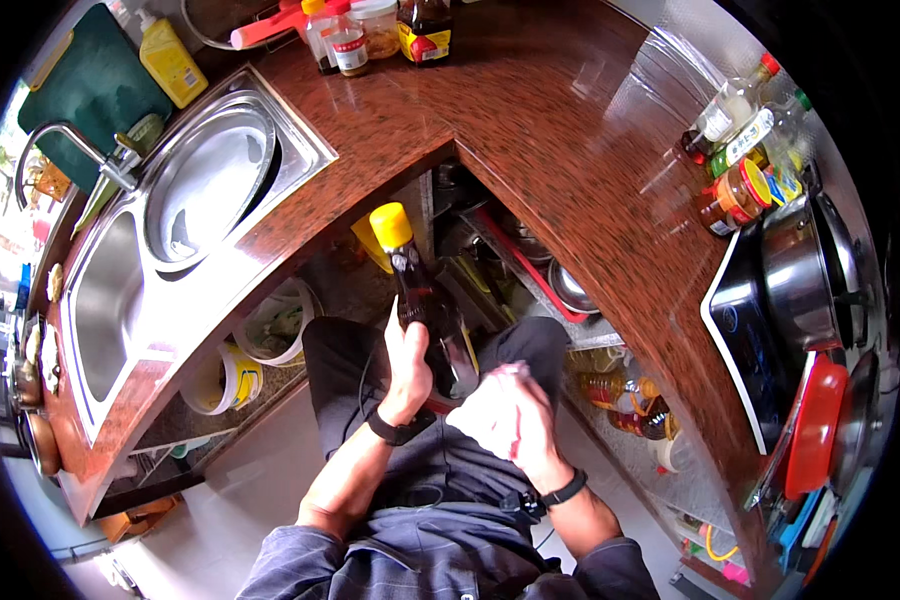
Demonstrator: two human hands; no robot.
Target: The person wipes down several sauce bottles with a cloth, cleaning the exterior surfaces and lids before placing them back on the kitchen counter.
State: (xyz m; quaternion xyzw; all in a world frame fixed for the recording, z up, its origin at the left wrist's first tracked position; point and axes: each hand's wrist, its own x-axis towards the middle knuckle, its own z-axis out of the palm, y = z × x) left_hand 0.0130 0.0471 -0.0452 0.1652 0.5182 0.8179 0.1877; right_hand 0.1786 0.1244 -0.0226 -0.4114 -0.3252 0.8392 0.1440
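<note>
My left hand (407,367) grips a dark glass bottle (439,322) around its body. The bottle has a yellow cap (391,226) and is tilted, its cap pointing away from me. Just right of the bottle's base, my right hand (529,424) is closed on a crumpled whitish cloth (495,405) with some pink on it. Both hands are above my lap, before the open space under the counter. Whether the cloth touches the bottle, I cannot tell.
A reddish-brown stone countertop (525,97) curves around me, its edge beyond the bottle. At left is a steel sink (109,307) with a large basin (214,187). Below stand buckets (221,382), a steel bowl (570,289) and oil bottles (615,390). A pot (799,274) stands at right.
</note>
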